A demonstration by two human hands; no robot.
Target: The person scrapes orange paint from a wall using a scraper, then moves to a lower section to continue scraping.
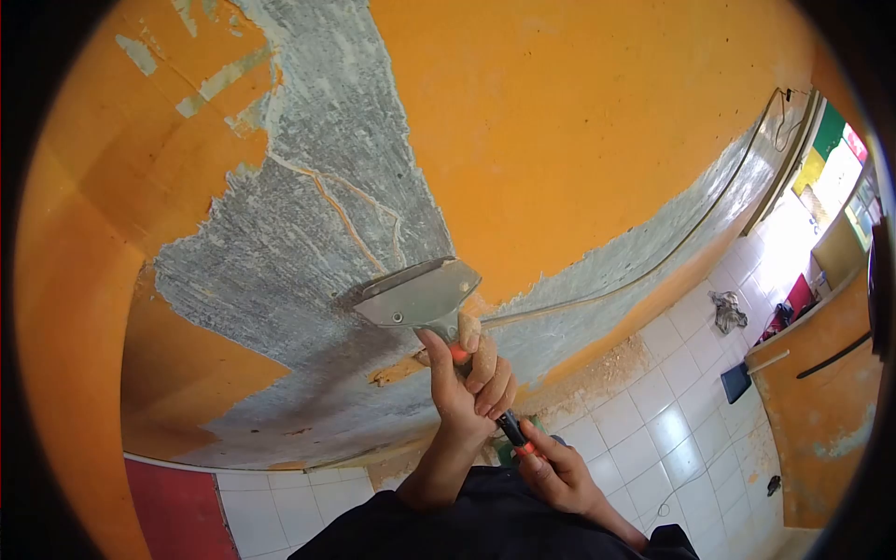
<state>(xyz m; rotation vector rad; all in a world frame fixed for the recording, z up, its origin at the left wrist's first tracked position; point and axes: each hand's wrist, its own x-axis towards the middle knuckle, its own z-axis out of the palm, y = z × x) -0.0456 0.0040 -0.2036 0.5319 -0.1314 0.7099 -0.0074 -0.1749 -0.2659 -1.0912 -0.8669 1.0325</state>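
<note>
Scraper (417, 294) blade lies on the orange wall (579, 121) beside bare grey plaster (280, 252). Our left hand (467, 383) wraps its fingers round the upper handle; our right hand (558, 467) clasps the handle end.

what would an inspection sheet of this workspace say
surface: orange wall, paint stripped to grey plaster in a wide patch
job's things: scraper, blade against the wall
clutter: paint debris at the wall foot; rag on the tiles
grips: left hand high on the handle, right hand at its end, both shut
cables: thin cable-like line along the wall
surroundings: white tiled floor, orange counter at right
</note>
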